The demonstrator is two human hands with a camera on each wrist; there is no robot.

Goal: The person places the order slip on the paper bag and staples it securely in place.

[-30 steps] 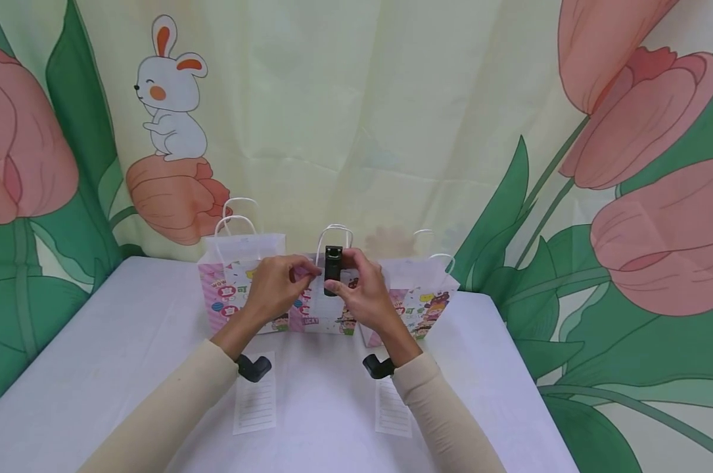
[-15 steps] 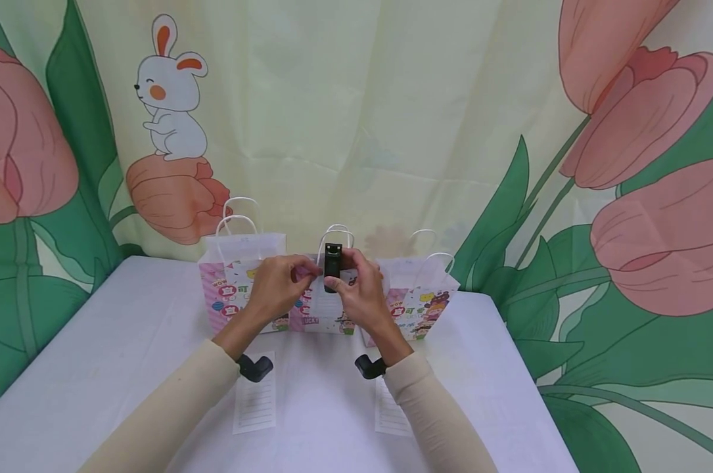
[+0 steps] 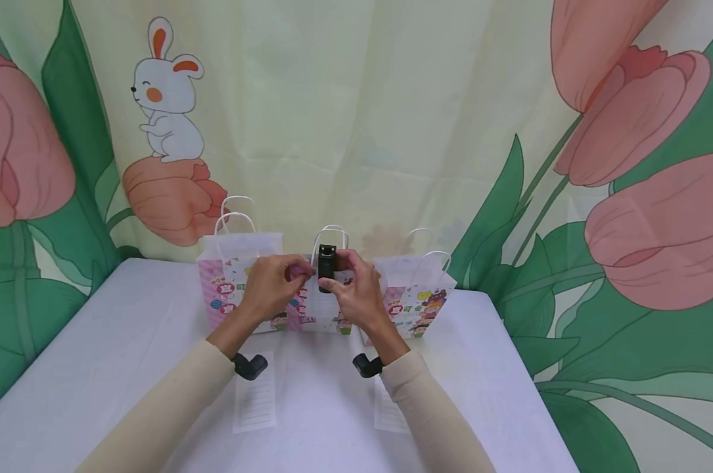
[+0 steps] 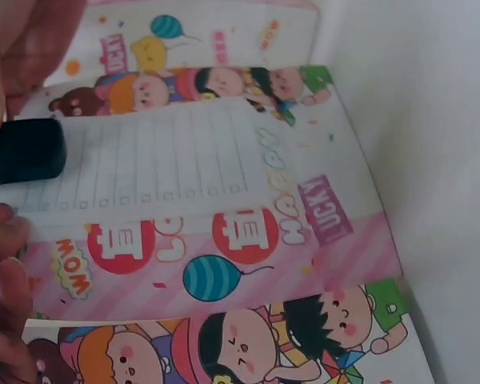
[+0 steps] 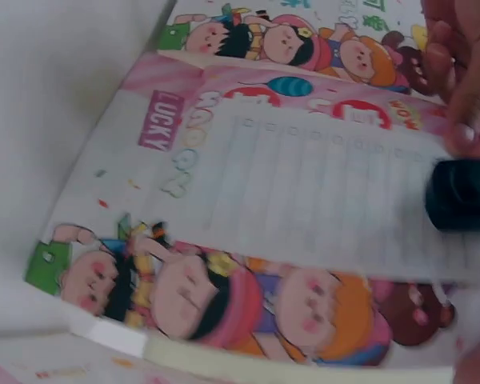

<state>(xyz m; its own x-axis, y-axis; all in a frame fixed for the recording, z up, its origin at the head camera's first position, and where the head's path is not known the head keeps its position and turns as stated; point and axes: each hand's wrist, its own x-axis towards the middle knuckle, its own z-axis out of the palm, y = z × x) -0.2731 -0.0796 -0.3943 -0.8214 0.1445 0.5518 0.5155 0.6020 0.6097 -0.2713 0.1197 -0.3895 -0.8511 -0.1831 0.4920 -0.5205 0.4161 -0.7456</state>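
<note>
A black stapler (image 3: pixel 327 268) stands upright at the top edge of the middle paper gift bag (image 3: pixel 301 322). My right hand (image 3: pixel 361 292) grips it between the thumb and fingers. A lined checklist sheet (image 4: pixel 160 160) lies flat on that bag's printed front, and in the left wrist view the stapler (image 4: pixel 28 150) overlaps the sheet's top end. With its thumb and fingertips my left hand (image 3: pixel 270 287) pinches the sheet's top corner; whether the bag rim is pinched along with it is hidden. The right wrist view has the stapler (image 5: pixel 462 194) over the sheet (image 5: pixel 304 192) too.
One gift bag (image 3: pixel 214 309) with white twisted handles stands left of the middle one, another (image 3: pixel 418 309) stands right. Two lined sheets (image 3: pixel 254 401) (image 3: pixel 390 410) lie on the white tablecloth (image 3: pixel 323 407) nearer me. A tulip-and-rabbit curtain (image 3: pixel 309 118) hangs behind.
The stapler has lifted slightly and the right forearm has moved a little to the left. The left hand keeps its pinch. The whole head view has shifted slightly.
</note>
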